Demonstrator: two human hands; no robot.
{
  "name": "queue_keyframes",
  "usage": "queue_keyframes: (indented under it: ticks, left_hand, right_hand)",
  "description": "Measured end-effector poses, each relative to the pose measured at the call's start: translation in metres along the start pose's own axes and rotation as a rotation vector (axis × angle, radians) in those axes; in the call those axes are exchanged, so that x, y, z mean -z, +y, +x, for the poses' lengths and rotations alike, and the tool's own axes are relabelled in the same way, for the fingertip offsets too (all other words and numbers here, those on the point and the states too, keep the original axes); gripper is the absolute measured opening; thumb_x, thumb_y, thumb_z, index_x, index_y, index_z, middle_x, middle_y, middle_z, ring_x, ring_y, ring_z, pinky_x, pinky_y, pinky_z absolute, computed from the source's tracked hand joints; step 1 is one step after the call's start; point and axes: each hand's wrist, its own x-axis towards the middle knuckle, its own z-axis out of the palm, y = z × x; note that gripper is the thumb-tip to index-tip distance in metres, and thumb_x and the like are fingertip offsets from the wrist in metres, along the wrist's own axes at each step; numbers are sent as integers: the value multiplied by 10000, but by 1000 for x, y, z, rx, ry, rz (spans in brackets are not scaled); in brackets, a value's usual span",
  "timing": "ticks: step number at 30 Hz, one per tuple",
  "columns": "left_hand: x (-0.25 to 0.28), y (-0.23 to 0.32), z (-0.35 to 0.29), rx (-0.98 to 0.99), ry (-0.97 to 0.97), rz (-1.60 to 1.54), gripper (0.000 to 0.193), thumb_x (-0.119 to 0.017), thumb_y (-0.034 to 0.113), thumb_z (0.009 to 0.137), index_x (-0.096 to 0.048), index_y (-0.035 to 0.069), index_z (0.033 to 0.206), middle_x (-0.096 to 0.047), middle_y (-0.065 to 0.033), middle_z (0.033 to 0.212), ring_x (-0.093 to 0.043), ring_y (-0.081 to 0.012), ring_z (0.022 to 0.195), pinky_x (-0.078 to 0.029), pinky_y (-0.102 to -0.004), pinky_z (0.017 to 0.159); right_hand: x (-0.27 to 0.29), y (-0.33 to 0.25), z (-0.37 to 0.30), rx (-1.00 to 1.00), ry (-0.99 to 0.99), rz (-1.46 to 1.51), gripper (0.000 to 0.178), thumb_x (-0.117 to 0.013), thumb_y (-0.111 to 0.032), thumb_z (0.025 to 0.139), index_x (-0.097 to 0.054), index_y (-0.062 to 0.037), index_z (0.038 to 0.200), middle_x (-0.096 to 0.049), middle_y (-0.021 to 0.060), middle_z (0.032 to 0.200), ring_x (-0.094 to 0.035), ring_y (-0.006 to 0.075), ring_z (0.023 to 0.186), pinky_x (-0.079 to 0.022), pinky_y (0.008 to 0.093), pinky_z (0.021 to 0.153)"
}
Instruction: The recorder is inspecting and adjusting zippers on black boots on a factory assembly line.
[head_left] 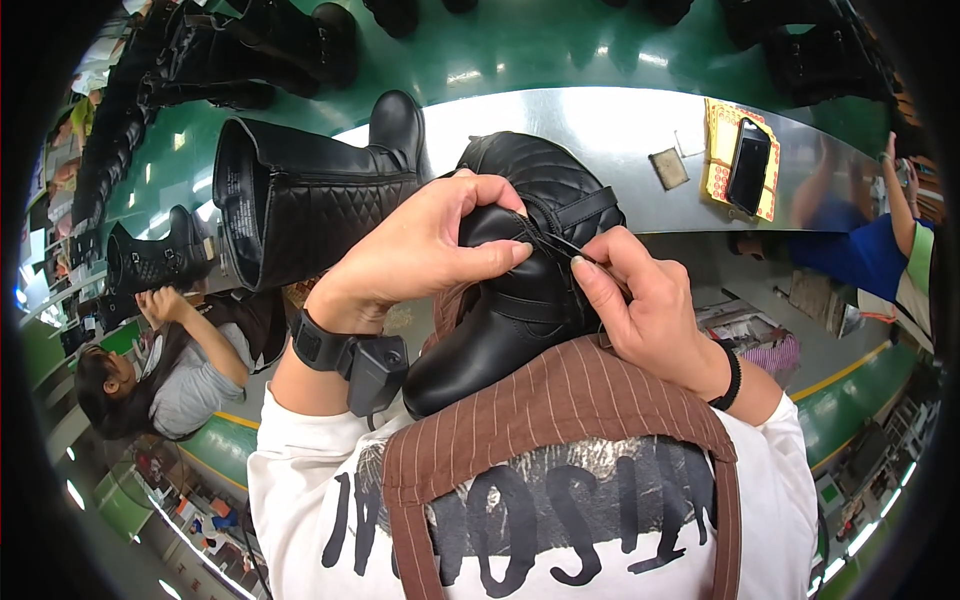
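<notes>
The left hand and right hand meet over a black boot, each pinching a narrow dark strap between thumb and forefinger, the two sets of fingertips near each other but apart. The boot lies directly beneath both hands, its rounded toe pointing back past the left wrist and its quilted upper part bulging out just beyond the fingers. A wider buckle-style band crosses the leather just above the right fingertips.

A black boxy device is strapped to the left wrist, and a dark band circles the right one. Nearer the body than the hands, a brown pinstriped apron covers part of a white shirt.

Just left of the left hand, a second boot lies on its side, its wide opening facing away from that hand. Beyond the hands stretches a shiny metal table; on it, well to the right of the right hand, a dark phone rests on yellow printed sheets, with a small brownish square beside them. Far left of the left hand, a co-worker in grey raises both hands beside another boot.
</notes>
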Motion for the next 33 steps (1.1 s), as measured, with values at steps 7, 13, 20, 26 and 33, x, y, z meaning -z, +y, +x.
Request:
queue_keyframes:
  ticks: [7,13,20,26,33]
  left_hand:
    - [-2,4,0,-36,68,143,259,-741,90,804,-585,26,1000,-534,4,975,-520,-60,934,-417,-218,846]
    - [-1,8,0,-84,64,252,255,-736,98,783,-598,26,985,-450,-17,947,-473,-103,958,-376,-243,894]
    - [0,5,1,-93,49,135,240,-733,82,802,-601,17,992,-497,-9,979,-495,-102,971,-379,-241,896]
    - [-5,-13,1,-70,26,-194,273,-752,80,817,-591,24,1031,-525,6,1002,-528,-82,944,-397,-216,881]
    - [-11,-29,-8,-175,48,-367,293,-744,87,862,-580,27,1097,-559,8,1025,-544,-59,951,-430,-216,847]
  right_hand:
    - [-1,0,2,-4,8,-44,64,-647,-86,935,-598,-47,952,-582,157,622,-630,336,556,-462,386,504]
    - [-5,0,2,-6,47,-25,62,-645,-87,939,-599,-49,957,-578,157,620,-627,330,553,-457,386,504]
    - [-7,3,4,28,62,-11,73,-652,-83,936,-594,-42,955,-578,146,620,-624,307,540,-449,374,499]
    - [2,3,1,-61,18,56,67,-660,-93,936,-625,-40,958,-587,123,650,-609,257,548,-445,353,518]
    - [13,-1,5,-39,32,115,168,-712,-123,906,-643,-9,1007,-638,100,791,-621,218,625,-476,300,571]
